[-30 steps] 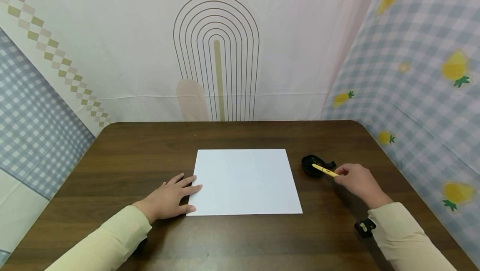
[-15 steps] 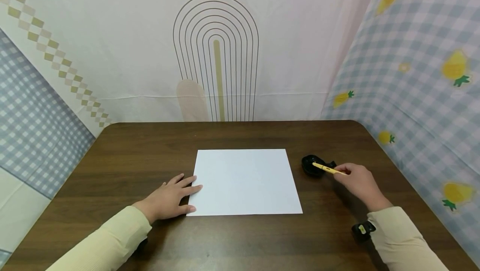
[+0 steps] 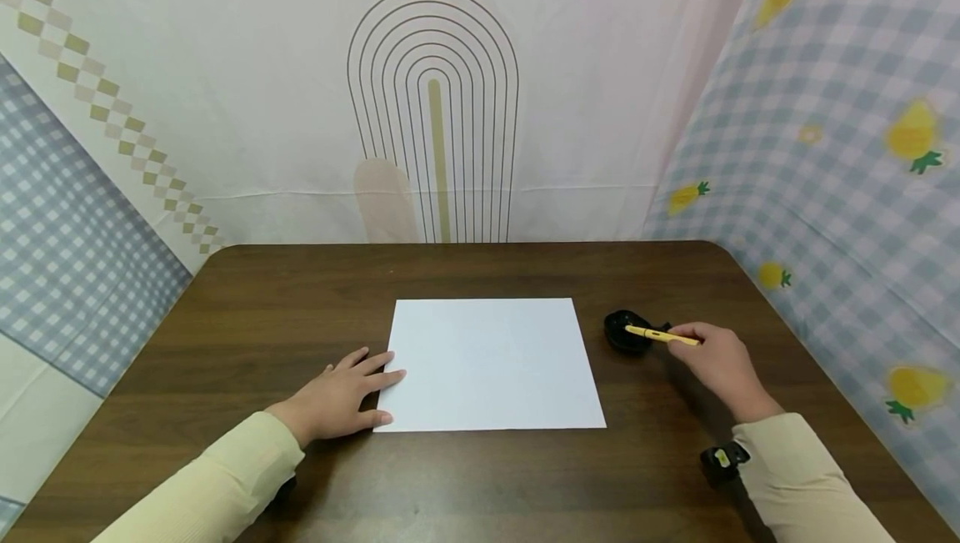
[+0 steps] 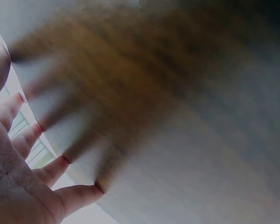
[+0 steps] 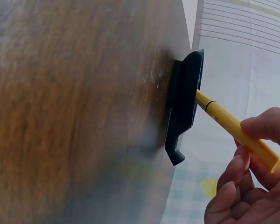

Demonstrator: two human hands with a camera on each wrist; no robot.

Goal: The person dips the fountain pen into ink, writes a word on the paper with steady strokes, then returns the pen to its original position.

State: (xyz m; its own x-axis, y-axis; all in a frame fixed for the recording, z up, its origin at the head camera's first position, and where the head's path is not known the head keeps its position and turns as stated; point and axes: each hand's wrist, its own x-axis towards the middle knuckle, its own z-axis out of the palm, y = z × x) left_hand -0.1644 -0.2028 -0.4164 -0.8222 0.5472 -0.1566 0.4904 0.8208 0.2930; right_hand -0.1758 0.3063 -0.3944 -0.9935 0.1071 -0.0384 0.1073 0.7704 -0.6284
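Note:
My right hand [image 3: 717, 364] pinches a slim yellow pen [image 5: 233, 128] between thumb and fingers. The pen slants down to the left, its far end inside a small black dish [image 3: 627, 341] with a short bent handle. In the right wrist view the dish [image 5: 184, 100] hides that end of the pen. A blank white sheet of paper [image 3: 495, 364] lies flat, left of the dish. Across its left edge my left hand [image 3: 337, 401] rests with fingers spread, some fingertips on the paper. The left wrist view shows the palm side of these fingers [image 4: 51, 172] against the surface.
Everything lies on a dark brown wooden table [image 3: 480, 485] with rounded far corners. A white patterned cloth [image 3: 600, 93] hangs behind it, and a blue checked cloth [image 3: 840, 193] on the right. A black wrist device [image 3: 723, 461] sits below the right sleeve.
The pen's held end has swung slightly upward and away, so the pen lies flatter across the dish in the head view. The right wrist has shifted a little left. My left hand stays put.

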